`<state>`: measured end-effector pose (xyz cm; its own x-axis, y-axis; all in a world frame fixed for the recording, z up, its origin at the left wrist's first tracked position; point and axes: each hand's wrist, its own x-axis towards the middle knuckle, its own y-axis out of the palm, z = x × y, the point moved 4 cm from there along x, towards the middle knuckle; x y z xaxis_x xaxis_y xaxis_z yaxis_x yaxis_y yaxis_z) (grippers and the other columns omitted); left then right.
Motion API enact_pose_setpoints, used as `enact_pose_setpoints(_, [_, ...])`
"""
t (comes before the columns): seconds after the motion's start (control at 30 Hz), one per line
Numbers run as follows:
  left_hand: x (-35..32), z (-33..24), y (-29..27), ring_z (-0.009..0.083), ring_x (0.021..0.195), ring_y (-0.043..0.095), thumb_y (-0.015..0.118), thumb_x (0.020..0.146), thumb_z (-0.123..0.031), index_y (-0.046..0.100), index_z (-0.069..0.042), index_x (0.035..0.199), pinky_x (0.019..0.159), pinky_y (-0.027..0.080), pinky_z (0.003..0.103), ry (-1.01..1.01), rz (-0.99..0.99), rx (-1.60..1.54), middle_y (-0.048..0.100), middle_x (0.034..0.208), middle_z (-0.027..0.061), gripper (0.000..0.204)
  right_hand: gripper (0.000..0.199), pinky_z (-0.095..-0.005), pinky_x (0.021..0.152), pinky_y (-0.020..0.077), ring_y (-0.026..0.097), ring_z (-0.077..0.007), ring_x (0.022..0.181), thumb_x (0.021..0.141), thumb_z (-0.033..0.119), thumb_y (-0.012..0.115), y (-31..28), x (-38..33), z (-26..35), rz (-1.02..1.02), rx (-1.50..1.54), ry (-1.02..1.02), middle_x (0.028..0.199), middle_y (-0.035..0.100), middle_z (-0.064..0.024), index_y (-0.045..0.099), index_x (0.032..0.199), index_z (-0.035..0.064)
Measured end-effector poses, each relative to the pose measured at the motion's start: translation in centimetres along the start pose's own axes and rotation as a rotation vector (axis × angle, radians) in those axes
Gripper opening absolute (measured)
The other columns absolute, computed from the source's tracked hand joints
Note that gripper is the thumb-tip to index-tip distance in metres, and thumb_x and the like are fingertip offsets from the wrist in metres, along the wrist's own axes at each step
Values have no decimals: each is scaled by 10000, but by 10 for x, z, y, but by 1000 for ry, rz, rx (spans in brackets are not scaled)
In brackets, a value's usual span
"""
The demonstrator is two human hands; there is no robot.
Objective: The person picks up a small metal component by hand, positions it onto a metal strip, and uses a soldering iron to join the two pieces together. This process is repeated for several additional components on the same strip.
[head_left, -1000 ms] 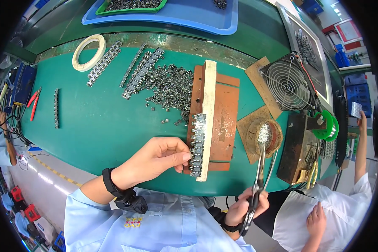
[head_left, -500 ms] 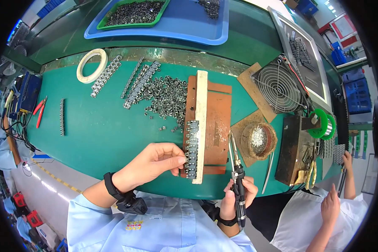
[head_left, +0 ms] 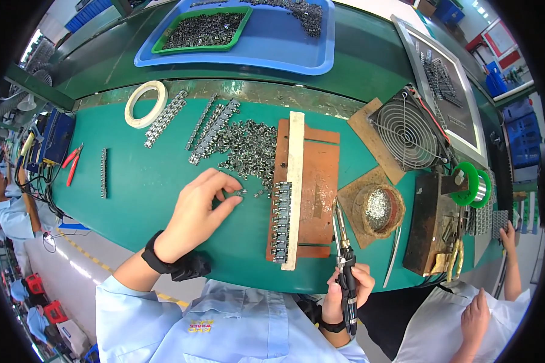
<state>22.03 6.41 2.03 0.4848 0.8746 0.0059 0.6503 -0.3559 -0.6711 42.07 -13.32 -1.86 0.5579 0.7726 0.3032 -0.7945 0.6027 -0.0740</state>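
Note:
My left hand (head_left: 201, 209) is over the green mat, its thumb and index fingertips closed about a small metal part (head_left: 241, 192) at the near edge of a loose heap of similar parts (head_left: 248, 148). In my right hand (head_left: 362, 284) is a black-handled soldering iron (head_left: 346, 266), its tip pointing away from me beside the brown block. A row of dark components (head_left: 281, 224) sits along the left side of the white strip (head_left: 295, 181) on the brown fixture block (head_left: 322, 181).
Finished-looking strips (head_left: 215, 130), a tape roll (head_left: 146, 104) and red pliers (head_left: 72, 164) lie leftward. Right stand a round solder pot (head_left: 398, 209), a fan (head_left: 406, 127) and a green solder spool (head_left: 466, 184). A blue tray (head_left: 272, 57) is behind; a co-worker's hand (head_left: 475, 317) shows at right.
My left hand has left the component row on the block and moved left to the loose parts. My right hand keeps the soldering iron in much the same place. The view has shifted slightly.

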Motion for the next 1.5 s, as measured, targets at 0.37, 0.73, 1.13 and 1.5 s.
enact_pose_setpoints(0.37, [-25,-10,-3,129,696,583,610,761,4,546,5,827,611,454,227,-127,91,-267,570,810,67,91,387,-249,620,426,503,-157,741,738,80,657,-2,-1,2,-9,41,8,938,512,-154,439,1052,23])
enact_pose_setpoints(0.73, [-65,-16,34,95,781,570,594,807,13,575,4,887,694,450,212,-397,346,-930,593,873,45,83,398,-220,552,398,462,-112,640,777,179,639,1,1,0,17,-51,-20,924,453,-121,407,1061,24])
enact_pose_setpoints(1.13, [-64,-20,46,126,803,587,578,824,-19,557,1,903,767,478,257,-576,387,-1041,591,896,51,84,369,-293,712,436,530,-191,813,748,71,649,0,2,5,7,-36,6,926,537,-149,440,1048,22])
enact_pose_setpoints(1.5, [-61,-19,56,124,821,577,583,819,-23,487,-37,924,769,474,260,-556,351,-1156,565,866,39,143,411,-213,536,389,456,-106,610,764,169,646,0,0,-1,29,-96,-43,917,463,-128,413,1071,26])
